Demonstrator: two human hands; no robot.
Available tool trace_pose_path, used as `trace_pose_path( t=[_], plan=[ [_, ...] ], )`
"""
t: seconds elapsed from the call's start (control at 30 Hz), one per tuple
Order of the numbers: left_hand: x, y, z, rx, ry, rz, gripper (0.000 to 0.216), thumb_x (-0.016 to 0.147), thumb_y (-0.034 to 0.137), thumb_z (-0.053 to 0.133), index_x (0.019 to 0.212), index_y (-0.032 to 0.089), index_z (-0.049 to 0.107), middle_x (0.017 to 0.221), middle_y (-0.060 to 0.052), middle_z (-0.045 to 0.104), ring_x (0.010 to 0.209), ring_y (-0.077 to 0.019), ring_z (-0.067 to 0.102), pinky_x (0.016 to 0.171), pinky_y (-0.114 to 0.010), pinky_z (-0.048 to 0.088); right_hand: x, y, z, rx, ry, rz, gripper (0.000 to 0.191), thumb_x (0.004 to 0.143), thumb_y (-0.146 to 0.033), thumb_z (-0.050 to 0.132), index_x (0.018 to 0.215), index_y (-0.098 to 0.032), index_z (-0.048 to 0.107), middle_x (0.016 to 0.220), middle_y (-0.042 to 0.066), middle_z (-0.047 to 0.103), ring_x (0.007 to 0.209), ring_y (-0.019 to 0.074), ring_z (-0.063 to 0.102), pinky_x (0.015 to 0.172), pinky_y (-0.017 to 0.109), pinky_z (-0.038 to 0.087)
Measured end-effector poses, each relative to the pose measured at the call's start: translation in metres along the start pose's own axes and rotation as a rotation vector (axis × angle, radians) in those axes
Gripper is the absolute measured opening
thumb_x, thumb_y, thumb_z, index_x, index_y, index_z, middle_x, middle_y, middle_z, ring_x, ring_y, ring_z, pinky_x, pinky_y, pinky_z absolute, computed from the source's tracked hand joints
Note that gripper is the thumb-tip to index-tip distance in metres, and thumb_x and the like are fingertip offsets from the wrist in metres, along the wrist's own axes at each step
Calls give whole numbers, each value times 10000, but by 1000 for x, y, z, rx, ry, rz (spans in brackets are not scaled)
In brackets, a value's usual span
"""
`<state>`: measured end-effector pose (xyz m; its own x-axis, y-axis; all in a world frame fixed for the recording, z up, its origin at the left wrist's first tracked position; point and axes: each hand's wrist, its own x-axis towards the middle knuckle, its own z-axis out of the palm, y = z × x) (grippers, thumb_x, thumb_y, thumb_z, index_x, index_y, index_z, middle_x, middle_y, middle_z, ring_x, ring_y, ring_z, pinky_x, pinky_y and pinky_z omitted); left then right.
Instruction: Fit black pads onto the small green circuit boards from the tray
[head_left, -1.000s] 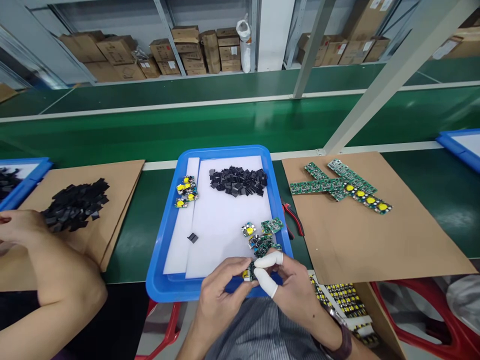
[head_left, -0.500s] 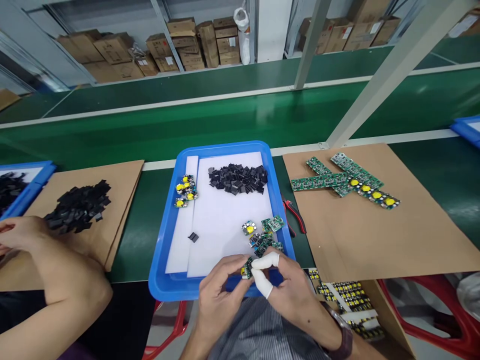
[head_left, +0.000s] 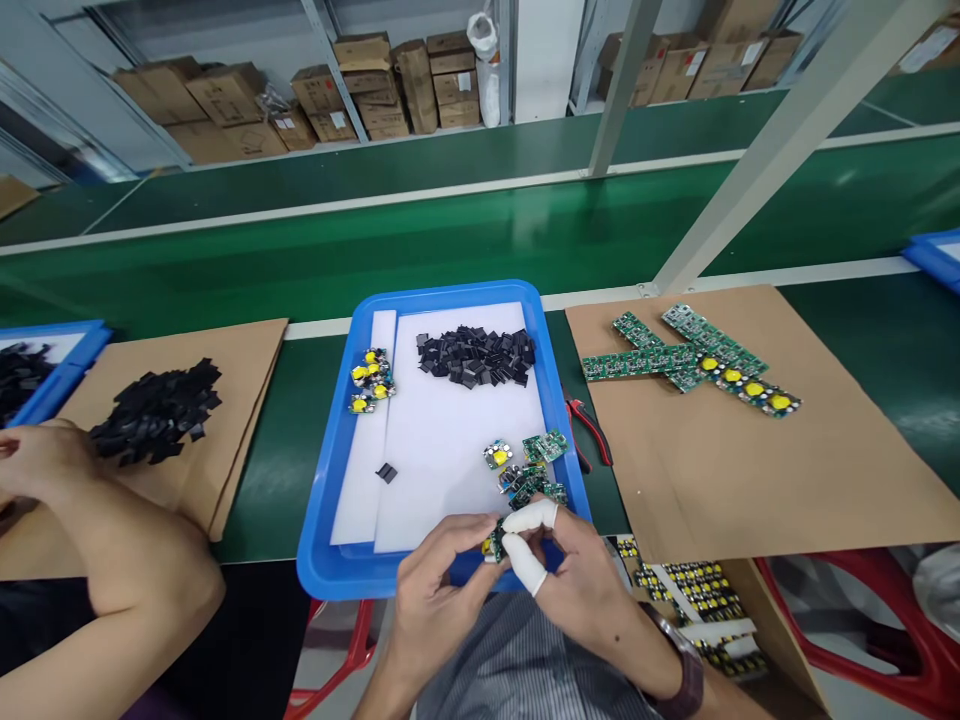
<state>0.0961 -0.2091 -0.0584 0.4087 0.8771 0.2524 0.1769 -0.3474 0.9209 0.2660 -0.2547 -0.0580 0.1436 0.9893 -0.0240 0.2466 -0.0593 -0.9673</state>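
A small circuit board (head_left: pixel 493 543) with a yellow part is pinched between both hands over the near rim of the blue tray (head_left: pixel 315 500). My left hand (head_left: pixel 448 580) grips it from the left with thumb and fingertips. From the right, my right hand (head_left: pixel 562 560) presses on it with two fingers in white finger cots. Just beyond the hands, several small circuit boards (head_left: pixel 525 480) lie in the tray's right corner. A pile of black pieces (head_left: pixel 476 357) sits at the far end, and one black piece (head_left: pixel 386 473) lies apart at left. More yellow-topped boards (head_left: pixel 371 380) are grouped along the left side.
Red-handled pliers (head_left: pixel 589 432) lie right of the tray. Circuit board strips (head_left: pixel 679 360) rest on cardboard (head_left: pixel 720 480). Below it stands a box of boards (head_left: pixel 705 600). At left, a co-worker's arm (head_left: pixel 112 560) is beside another black pile (head_left: pixel 157 410). A slanted post (head_left: pixel 780 150) rises at right.
Almost nothing differs. Both hands stay on the small circuit board, with only a very slight shift of the fingers; the co-worker's hand at left has moved slightly.
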Motion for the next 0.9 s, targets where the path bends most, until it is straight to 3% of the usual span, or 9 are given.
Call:
trace_pose_path(
  t=[0.17, 0.3, 0.47, 0.67, 0.9],
  plan=[
    [0, 1, 2, 46, -13, 29, 386, 858, 29, 734, 1174, 250, 721, 1082, -67, 772, 988, -207, 752, 860, -327, 635, 2, -3, -3, -72, 10, -96, 119, 923, -136, 556, 872, -220, 622, 779, -14, 549, 666, 137, 545, 628, 254, 448],
    [0, 3, 4, 52, -5, 45, 377, 867, 35, 720, 1179, 247, 717, 1077, -75, 767, 983, -221, 750, 848, -346, 635, 4, -2, -3, -62, 20, -83, 121, 910, -138, 571, 852, -221, 637, 769, -14, 582, 656, 135, 568, 616, 244, 478],
    [-1, 4, 2, 23, -37, -31, 384, 871, 69, 737, 1212, 244, 710, 1103, -94, 746, 1007, -224, 732, 837, -342, 639, 7, 1, -6, 86, 24, -14, 200, 890, -141, 627, 1063, -208, 702, 808, 6, 707, 706, 153, 671, 681, 258, 573],
    [-3, -2, 0, -91, -75, -143, 383, 911, 79, 694, 1239, 278, 700, 1253, -100, 706, 1136, -250, 711, 909, -370, 639, 8, -2, -9, 143, 51, -99, 177, 889, -117, 609, 978, -210, 729, 914, 47, 705, 794, 173, 680, 702, 278, 582],
    [-3, 1, 1, -66, -41, -139, 432, 889, 47, 695, 1238, 301, 716, 1207, -58, 760, 1063, -229, 751, 896, -342, 647, 5, -3, -3, 76, 57, -60, 161, 877, -96, 578, 916, -218, 676, 890, 27, 689, 817, 174, 676, 738, 288, 577]
  ],
)
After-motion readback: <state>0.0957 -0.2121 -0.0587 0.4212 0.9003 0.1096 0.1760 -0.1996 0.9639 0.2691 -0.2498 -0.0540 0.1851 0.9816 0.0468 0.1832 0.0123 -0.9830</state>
